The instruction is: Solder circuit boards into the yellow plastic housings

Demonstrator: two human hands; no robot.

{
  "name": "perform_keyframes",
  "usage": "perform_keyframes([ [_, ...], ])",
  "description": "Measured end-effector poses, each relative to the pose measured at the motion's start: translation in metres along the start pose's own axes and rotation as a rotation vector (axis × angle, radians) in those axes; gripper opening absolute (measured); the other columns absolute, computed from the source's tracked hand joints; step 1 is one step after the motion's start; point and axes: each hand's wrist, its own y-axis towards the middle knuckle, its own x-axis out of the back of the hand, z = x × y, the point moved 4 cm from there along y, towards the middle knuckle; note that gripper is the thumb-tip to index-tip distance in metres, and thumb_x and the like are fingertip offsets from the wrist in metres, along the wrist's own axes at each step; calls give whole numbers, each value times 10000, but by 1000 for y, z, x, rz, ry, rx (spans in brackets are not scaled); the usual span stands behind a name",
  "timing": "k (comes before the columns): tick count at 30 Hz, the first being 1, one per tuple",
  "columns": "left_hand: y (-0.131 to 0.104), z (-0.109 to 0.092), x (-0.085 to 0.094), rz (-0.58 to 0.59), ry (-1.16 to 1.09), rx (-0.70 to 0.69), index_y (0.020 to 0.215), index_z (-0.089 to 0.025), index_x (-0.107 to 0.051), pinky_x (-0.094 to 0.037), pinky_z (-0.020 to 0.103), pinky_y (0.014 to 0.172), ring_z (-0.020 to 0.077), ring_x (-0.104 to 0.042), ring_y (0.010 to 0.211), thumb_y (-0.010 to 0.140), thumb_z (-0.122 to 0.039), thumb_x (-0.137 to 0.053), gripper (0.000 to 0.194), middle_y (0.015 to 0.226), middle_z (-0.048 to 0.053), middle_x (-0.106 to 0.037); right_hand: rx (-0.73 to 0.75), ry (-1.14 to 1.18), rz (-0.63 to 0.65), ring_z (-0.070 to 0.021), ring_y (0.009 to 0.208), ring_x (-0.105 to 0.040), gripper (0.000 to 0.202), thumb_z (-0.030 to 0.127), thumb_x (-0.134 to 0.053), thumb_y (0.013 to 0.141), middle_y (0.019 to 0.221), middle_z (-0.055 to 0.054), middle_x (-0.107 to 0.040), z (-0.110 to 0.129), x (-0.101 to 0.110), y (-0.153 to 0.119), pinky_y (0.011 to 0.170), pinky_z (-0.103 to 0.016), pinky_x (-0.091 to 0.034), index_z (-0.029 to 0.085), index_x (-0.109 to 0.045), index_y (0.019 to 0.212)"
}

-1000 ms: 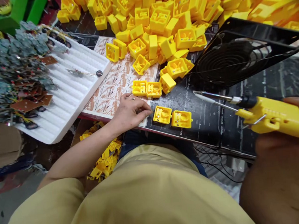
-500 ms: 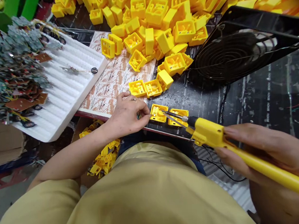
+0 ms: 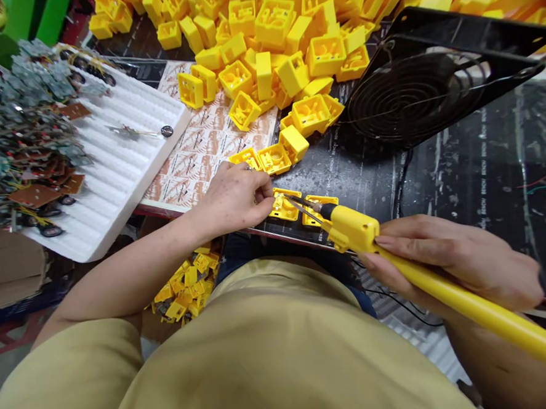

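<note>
My right hand (image 3: 452,255) is wrapped round a yellow soldering tool (image 3: 355,227), whose metal tip reaches over an open yellow case (image 3: 286,205) near the table's front edge. Beside that case, on its right, lies a second open case (image 3: 318,210), partly behind the tool. My left hand (image 3: 242,194) rests at the left side of the first case with thumb and fingers pinched together; whatever is between them is hidden. Two more open cases, one of them (image 3: 274,160) fully in view, sit just beyond my left hand.
A large pile of yellow cases (image 3: 274,19) covers the back. At the right stands a black fan (image 3: 409,91). A white foam tray (image 3: 127,170) with many circuit boards (image 3: 32,126) is at the left. More yellow parts (image 3: 190,287) lie below the table edge.
My right hand and the tool have moved left, bringing the tip further over the first case. My left hand stays pinched beside it. The whole view has shifted slightly.
</note>
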Motion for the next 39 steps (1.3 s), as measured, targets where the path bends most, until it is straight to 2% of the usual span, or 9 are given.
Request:
perform_keyframes([
  [6,5,0,0,9,22,-16,745,-195,-698,-431,401,857,211,-604,770,762,-267,-567,150,676,23,-677,12,-13,35,-105,606,-642,118,282,-633,939,721,12,-650,1,-6,6,518,-199,-536,230,-583,846],
  [13,17,-6,7,166,85,-9,716,-196,-695,-456,383,802,210,-622,737,711,-195,-579,116,697,15,-681,33,-70,171,-105,632,-648,125,285,-598,963,748,-8,-663,0,6,8,600,-212,-567,217,-583,859],
  [18,20,-7,10,196,108,-11,719,-201,-699,-461,344,745,218,-642,737,704,-202,-578,122,675,17,-671,92,-88,112,-107,599,-636,99,276,-679,909,775,-14,-677,-5,15,2,458,-188,-504,233,-591,912],
  [23,21,-8,10,208,128,10,738,-212,-717,-456,314,728,190,-631,690,703,-208,-572,149,645,4,-661,22,-50,87,-75,632,-620,193,334,-586,980,712,-14,-646,-5,4,-3,614,-174,-545,211,-605,833],
  [27,21,-9,11,204,148,8,704,-201,-695,-422,291,672,169,-600,658,702,-215,-576,120,640,1,-647,-20,-51,102,-66,640,-610,300,404,-545,1000,717,-36,-652,-7,1,-3,612,-161,-527,197,-622,797],
  [30,19,-9,12,224,162,-4,736,-194,-703,-418,289,686,174,-610,697,731,-206,-569,134,685,7,-667,-20,-45,58,-73,655,-622,233,381,-551,999,746,-37,-662,-7,4,-1,569,-164,-515,203,-612,861],
  [33,14,-8,14,218,150,-94,870,-184,-714,-439,306,785,179,-628,788,804,-214,-560,170,786,21,-702,29,-20,0,-86,671,-650,93,254,-642,945,764,-22,-675,-4,7,1,546,-158,-518,209,-607,1018],
  [35,10,-6,16,202,116,-156,940,-176,-703,-440,328,850,187,-632,856,844,-237,-570,175,862,35,-719,39,-59,-33,-97,646,-661,256,211,-680,910,759,-9,-683,-2,10,0,521,-161,-517,219,-590,1150],
  [39,6,-2,14,204,42,-251,890,-186,-702,-419,347,919,179,-627,892,866,-209,-587,120,888,17,-739,-34,-211,-18,-116,625,-668,260,378,-564,991,804,-24,-709,-4,12,-5,498,-202,-503,248,-576,1216],
])
